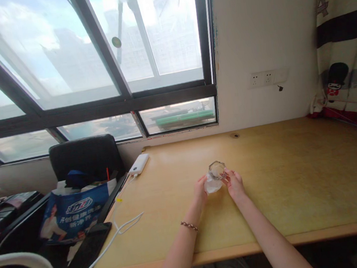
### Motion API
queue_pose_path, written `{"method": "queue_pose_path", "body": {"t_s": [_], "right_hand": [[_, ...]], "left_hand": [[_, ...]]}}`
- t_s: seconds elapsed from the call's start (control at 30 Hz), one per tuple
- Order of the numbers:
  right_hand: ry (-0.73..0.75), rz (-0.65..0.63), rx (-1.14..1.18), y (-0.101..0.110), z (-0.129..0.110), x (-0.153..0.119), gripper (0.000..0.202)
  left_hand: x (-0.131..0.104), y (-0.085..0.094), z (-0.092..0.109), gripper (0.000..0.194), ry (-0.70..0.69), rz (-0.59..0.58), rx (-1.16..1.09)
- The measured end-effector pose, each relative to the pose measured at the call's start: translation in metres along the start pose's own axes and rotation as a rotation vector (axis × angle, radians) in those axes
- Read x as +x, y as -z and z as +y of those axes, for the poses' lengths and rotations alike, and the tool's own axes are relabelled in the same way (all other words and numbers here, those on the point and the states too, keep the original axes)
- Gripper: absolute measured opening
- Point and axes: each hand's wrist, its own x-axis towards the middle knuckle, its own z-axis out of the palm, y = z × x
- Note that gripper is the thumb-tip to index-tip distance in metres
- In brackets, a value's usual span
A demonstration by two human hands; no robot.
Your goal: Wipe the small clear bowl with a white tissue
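A small clear glass (216,164) with an angular rim is held up over the table, its opening tilted toward me. My right hand (235,184) grips it from the right side, thumb and fingers around its wall. A crumpled white tissue or thin cloth (212,185) lies against the glass's lower left side. My left hand (200,188), with a beaded bracelet at the wrist, is closed on the white piece from the left. Some of its fingers are hidden behind the piece.
The wooden table (300,180) stretches to the right. A white power bank (139,164) with a white cable (118,227) lies at its left edge. Left of it, a blue bag (78,214) sits on a black chair (84,157). A white curved tube (25,259) crosses the lower left.
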Motion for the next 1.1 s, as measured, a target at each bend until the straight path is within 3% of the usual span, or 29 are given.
{"method": "queue_pose_path", "body": {"t_s": [0.27,0.57,0.7,0.87,1.1], "right_hand": [[0.046,-0.048,-0.075,-0.001,0.003,0.001,0.027],[0.072,-0.169,-0.242,-0.002,0.009,-0.003,0.027],[-0.046,-0.225,-0.199,-0.005,0.004,-0.007,0.03],[-0.23,-0.414,-0.165,-0.011,-0.003,-0.011,0.04],[0.007,-0.263,-0.19,-0.005,0.001,-0.006,0.029]], "left_hand": [[-0.014,-0.006,0.007,0.03,0.079,-0.113,0.035],[-0.02,-0.012,0.01,0.032,0.055,-0.131,-0.055],[-0.021,-0.014,0.012,0.037,0.008,-0.155,-0.085],[-0.02,-0.012,0.013,0.047,-0.008,-0.124,-0.107],[-0.016,-0.013,0.014,0.052,-0.009,-0.045,-0.079]]}}
